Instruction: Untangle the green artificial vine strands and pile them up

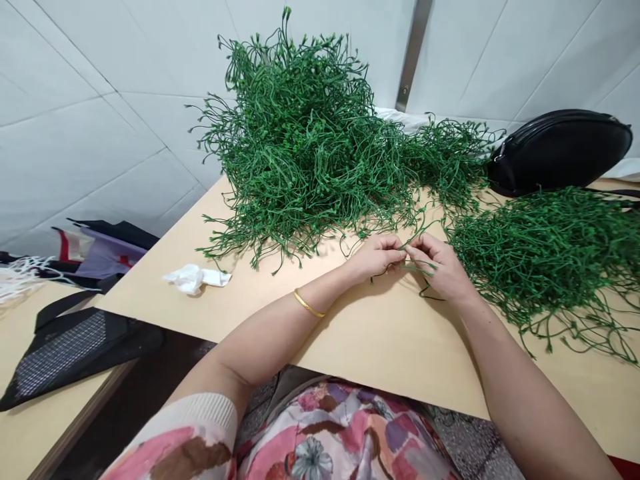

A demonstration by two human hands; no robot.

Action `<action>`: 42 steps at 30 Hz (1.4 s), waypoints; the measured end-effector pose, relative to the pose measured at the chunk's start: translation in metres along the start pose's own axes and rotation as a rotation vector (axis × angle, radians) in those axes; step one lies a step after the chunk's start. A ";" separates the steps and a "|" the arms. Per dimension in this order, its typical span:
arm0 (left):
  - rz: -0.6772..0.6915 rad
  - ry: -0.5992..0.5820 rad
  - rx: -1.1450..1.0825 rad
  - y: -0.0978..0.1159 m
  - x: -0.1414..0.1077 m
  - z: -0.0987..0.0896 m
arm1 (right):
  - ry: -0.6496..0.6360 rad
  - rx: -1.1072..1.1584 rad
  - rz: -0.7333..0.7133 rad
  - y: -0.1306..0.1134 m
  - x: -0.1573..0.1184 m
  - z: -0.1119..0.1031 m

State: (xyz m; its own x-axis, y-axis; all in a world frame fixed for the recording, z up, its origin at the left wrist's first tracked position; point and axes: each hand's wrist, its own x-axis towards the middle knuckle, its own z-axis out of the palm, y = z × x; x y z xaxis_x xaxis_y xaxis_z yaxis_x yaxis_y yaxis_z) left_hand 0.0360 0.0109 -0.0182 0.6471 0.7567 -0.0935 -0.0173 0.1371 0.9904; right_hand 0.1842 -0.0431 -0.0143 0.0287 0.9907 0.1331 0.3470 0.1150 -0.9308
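Over the middle of the table, my left hand [381,256] and my right hand [436,261] meet fingertip to fingertip. Both are closed in a pinch on a thin green artificial stem [423,268], whose ends stick out past my fingers. Exactly how the strands cross between my fingertips is hidden. Behind my hands rises a big tangled heap of green artificial stems [310,147], tipped with small buds. A second, lower pile of the same stems [540,253] lies just right of my right hand.
A crumpled white tissue [196,278] lies left on the light wooden table [260,307]. A black bag [560,150] stands at the back right against the tiled wall [165,53]. Further left, a black mesh bag [65,347] and folded fabrics [110,247] rest on another surface.
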 end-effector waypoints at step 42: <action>-0.079 0.095 -0.274 0.009 -0.001 -0.005 | 0.122 0.223 0.105 -0.002 -0.003 0.010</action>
State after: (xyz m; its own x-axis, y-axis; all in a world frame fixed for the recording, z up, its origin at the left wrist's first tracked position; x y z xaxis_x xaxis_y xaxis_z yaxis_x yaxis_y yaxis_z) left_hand 0.0320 0.0146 -0.0097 0.5804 0.7916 -0.1911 -0.1834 0.3558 0.9164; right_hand 0.1739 -0.0458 -0.0167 0.1711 0.9835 0.0596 0.1216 0.0389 -0.9918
